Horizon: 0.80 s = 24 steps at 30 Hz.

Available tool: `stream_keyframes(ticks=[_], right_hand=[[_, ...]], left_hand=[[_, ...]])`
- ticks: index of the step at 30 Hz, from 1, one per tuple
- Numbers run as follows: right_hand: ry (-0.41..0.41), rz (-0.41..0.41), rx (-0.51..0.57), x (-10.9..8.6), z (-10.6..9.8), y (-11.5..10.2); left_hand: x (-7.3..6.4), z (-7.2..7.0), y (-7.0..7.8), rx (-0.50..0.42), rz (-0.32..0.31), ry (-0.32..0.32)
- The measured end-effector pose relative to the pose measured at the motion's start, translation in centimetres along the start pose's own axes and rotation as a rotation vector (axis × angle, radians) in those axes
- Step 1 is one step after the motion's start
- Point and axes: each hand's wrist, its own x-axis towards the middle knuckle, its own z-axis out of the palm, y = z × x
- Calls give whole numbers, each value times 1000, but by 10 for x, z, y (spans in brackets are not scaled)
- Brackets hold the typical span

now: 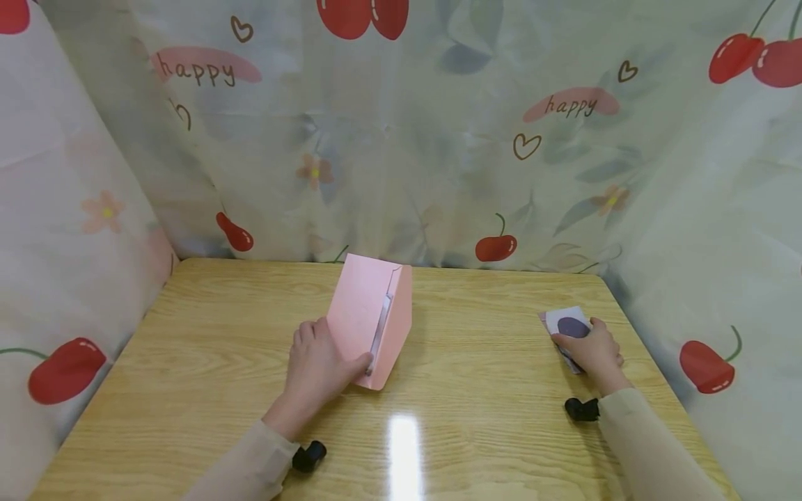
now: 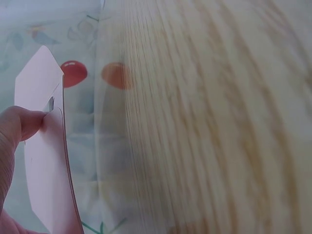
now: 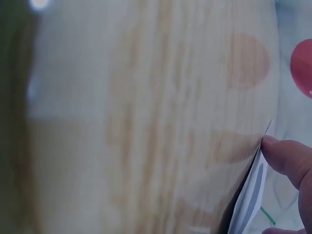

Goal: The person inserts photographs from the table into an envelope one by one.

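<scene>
My left hand (image 1: pixel 316 365) grips a pink paper envelope (image 1: pixel 360 299) at its lower part, thumb on the front near a slit along the right side. The envelope is tilted up over the table, and a strip of something pale shows in the slit. In the left wrist view the thumb presses the pink envelope (image 2: pixel 48 165) beside the slit. At the right, my right hand (image 1: pixel 595 351) pinches a few thin white papers (image 1: pixel 557 319) with a dark purple oval on the top one. The right wrist view shows these papers (image 3: pixel 251 200) edge-on, under the thumb and fingers.
The wooden table (image 1: pixel 250 299) carries a bright light reflection near its front middle. A patterned cloth (image 1: pixel 407 174) with cherries hangs behind the table and at both sides. Black wrist straps (image 1: pixel 310 456) show at the sleeves.
</scene>
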Motion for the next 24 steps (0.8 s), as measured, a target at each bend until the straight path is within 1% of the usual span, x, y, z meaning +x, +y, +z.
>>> stream_keyframes(ticks=[10,17,24], right_hand=[[-8,14,-52,-2,0,-5],[-10,9,-41,-7,2,-12],[-48,10,-70,-9,0,-13]], left_hand=[[0,2,0,5,9,14],[0,1,0,4,24,23],[-1,1,1,10,17,18]])
